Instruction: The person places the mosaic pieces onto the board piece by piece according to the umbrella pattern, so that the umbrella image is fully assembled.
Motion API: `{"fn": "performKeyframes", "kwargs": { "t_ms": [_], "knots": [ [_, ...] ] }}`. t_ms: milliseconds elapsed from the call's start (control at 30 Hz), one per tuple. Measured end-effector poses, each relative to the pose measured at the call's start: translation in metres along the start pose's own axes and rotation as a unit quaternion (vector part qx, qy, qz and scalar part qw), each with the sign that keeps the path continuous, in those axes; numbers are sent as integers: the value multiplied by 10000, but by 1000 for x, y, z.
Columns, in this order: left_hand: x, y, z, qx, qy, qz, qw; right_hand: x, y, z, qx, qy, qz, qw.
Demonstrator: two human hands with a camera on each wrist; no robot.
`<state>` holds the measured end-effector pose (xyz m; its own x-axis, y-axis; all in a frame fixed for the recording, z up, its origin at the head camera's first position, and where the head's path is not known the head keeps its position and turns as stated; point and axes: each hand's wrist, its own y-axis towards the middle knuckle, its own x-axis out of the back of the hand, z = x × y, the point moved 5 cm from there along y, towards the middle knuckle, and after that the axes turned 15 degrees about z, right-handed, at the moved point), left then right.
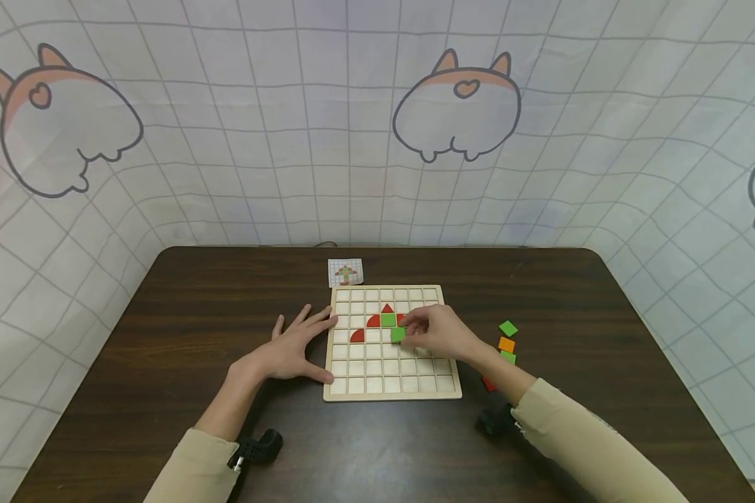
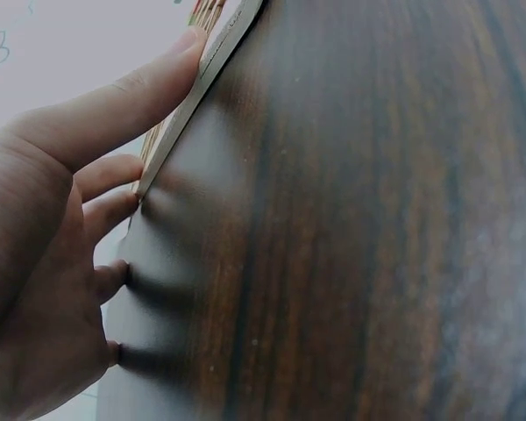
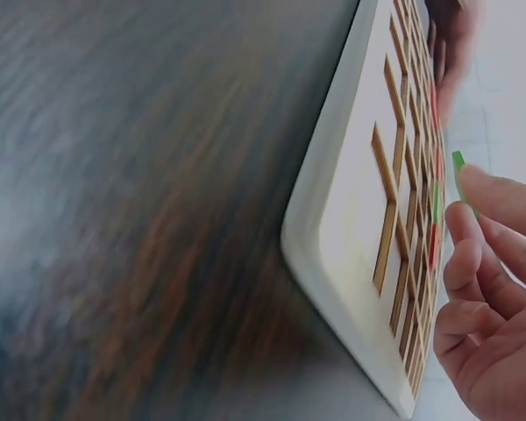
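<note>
A wooden grid board (image 1: pixel 393 399) lies on the table. My left hand (image 1: pixel 286 351) has its fingers spread, with thumb and fingertips touching the board's left edge. Over the board, my right hand (image 1: pixel 440 334) pinches a green square tile (image 1: pixel 397 335) between thumb and finger; the right wrist view shows this tile (image 3: pixel 458 167) raised off the grid. Set in the cells are a red triangle (image 1: pixel 386 308), a green square (image 1: pixel 387 320) below it, and red quarter-round tiles (image 1: pixel 357 336) to the left. Another red piece (image 1: pixel 400 318) is partly hidden by the right fingers.
Right of the board lie loose tiles: a green one (image 1: pixel 508 328), an orange one (image 1: pixel 506 344), another green one (image 1: pixel 508 357) and a red one (image 1: pixel 489 383) partly behind the right forearm. A small printed pattern card (image 1: pixel 335 270) lies at the board's far edge.
</note>
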<state>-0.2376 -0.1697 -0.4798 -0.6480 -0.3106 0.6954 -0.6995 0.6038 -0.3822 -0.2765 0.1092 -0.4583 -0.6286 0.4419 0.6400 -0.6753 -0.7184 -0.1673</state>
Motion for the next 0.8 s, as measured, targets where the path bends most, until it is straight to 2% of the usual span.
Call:
{"fn": "performKeyframes", "kwargs": {
  "t_ms": [333,567,800],
  "knots": [
    [1,3,0,13,-27,-45,10000,-3,16,8,76,-220,65,9997],
    [1,4,1,40,-36,-28,10000,-7,26,12,-95,-334,25,9994],
    [0,5,1,73,-59,-12,10000,-10,31,16,-32,-193,39,9998]
  ]
}}
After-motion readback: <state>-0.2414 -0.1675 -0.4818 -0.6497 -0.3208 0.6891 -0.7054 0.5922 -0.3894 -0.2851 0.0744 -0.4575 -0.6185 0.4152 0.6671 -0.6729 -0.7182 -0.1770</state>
